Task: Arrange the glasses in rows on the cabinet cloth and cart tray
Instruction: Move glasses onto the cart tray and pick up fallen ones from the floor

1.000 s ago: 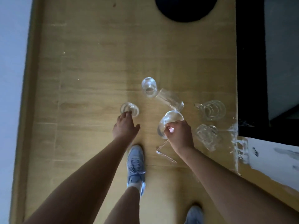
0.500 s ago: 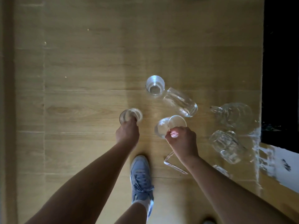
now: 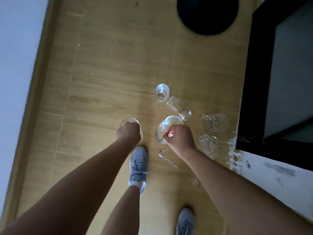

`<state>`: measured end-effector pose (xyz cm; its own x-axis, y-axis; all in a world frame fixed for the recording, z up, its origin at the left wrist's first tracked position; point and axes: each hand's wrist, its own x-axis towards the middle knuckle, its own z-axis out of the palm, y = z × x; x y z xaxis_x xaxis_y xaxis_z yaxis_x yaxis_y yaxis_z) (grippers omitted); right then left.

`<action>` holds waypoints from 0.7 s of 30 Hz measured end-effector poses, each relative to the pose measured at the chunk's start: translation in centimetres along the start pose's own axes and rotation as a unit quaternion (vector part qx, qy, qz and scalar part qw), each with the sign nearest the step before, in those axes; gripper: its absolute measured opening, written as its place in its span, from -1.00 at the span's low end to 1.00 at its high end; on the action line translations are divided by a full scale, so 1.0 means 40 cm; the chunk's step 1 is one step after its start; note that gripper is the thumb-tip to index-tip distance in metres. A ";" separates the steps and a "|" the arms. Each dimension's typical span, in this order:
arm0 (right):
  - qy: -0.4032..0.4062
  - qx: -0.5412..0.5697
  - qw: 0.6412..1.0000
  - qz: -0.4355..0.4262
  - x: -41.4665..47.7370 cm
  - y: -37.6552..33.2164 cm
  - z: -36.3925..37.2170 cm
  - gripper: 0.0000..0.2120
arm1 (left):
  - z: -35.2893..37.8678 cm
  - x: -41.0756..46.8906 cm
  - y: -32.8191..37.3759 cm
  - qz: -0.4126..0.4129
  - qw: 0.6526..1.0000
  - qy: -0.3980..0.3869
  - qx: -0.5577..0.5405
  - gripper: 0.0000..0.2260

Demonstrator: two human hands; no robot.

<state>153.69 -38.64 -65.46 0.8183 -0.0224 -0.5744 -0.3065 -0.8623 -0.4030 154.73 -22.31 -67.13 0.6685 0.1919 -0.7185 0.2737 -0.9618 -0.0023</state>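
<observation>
Several clear glasses are on a wooden floor. My left hand (image 3: 129, 133) grips a small round glass (image 3: 129, 121) by its rim. My right hand (image 3: 180, 139) grips a larger rounded glass (image 3: 165, 127), tilted toward me. Beyond them an upright small glass (image 3: 162, 90) stands next to a tall glass (image 3: 178, 107) lying on its side. Two handled glass mugs (image 3: 215, 122) (image 3: 209, 146) lie to the right. A flat clear glass piece (image 3: 166, 158) lies below my right hand.
A black cabinet frame (image 3: 254, 82) stands at the right, a white surface (image 3: 274, 173) below it. A black round object (image 3: 207, 14) is at the top. A pale wall (image 3: 17, 65) runs along the left. My own shoes (image 3: 138, 167) (image 3: 185, 221) stand on the floor.
My left hand has closed over the small glass it was only touching. My right hand keeps its hold on the rounded glass. The view has shifted, bringing the round black object back in.
</observation>
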 end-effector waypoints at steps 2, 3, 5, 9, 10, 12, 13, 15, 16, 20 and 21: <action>-0.006 -0.014 1.000 -0.025 -0.059 -0.055 -0.064 -0.85 | -0.067 -0.095 -0.014 -0.014 1.000 0.010 -0.027 -0.79; -0.010 -0.022 0.999 -0.039 -0.096 -0.087 -0.097 -0.84 | -0.099 -0.151 -0.025 -0.019 0.999 0.016 -0.036 -0.80; -0.007 -0.044 0.996 -0.077 -0.190 -0.158 -0.163 -0.81 | -0.162 -0.267 -0.055 -0.020 0.997 0.048 -0.056 -0.79; 0.029 -0.115 0.973 -0.196 -0.453 -0.317 -0.304 -0.77 | -0.294 -0.563 -0.134 -0.032 0.989 0.112 -0.093 -0.81; 0.033 -0.124 0.967 -0.222 -0.524 -0.355 -0.337 -0.76 | -0.322 -0.644 -0.155 -0.041 0.986 0.123 -0.100 -0.81; 0.027 -0.130 0.955 -0.265 -0.653 -0.430 -0.387 -0.76 | -0.366 -0.796 -0.209 -0.057 0.979 0.149 -0.128 -0.81; 0.022 -0.133 0.950 -0.283 -0.713 -0.468 -0.400 -0.76 | -0.380 -0.867 -0.243 -0.064 0.975 0.162 -0.138 -0.81; 0.004 -0.148 0.936 -0.318 -0.833 -0.540 -0.409 -0.79 | -0.395 -1.002 -0.321 -0.086 0.967 0.187 -0.151 -0.82; -0.009 -0.161 0.927 -0.337 -0.896 -0.579 -0.406 -0.82 | -0.397 -1.073 -0.364 -0.099 0.962 0.199 -0.158 -0.82; -0.071 -0.231 0.878 -0.414 -1.157 -0.720 -0.349 -0.89 | -0.381 -1.366 -0.556 -0.156 0.942 0.219 -0.203 -0.81; -0.090 -0.249 0.858 -0.440 -1.226 -0.755 -0.325 -0.86 | -0.374 -1.446 -0.614 -0.174 0.934 0.220 -0.222 -0.81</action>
<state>129.12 -18.06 -15.86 0.5245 0.7878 -0.3228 0.6741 -0.6159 -0.4079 119.68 -6.88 -15.11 0.6783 0.6340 -0.3715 0.7219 -0.6692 0.1760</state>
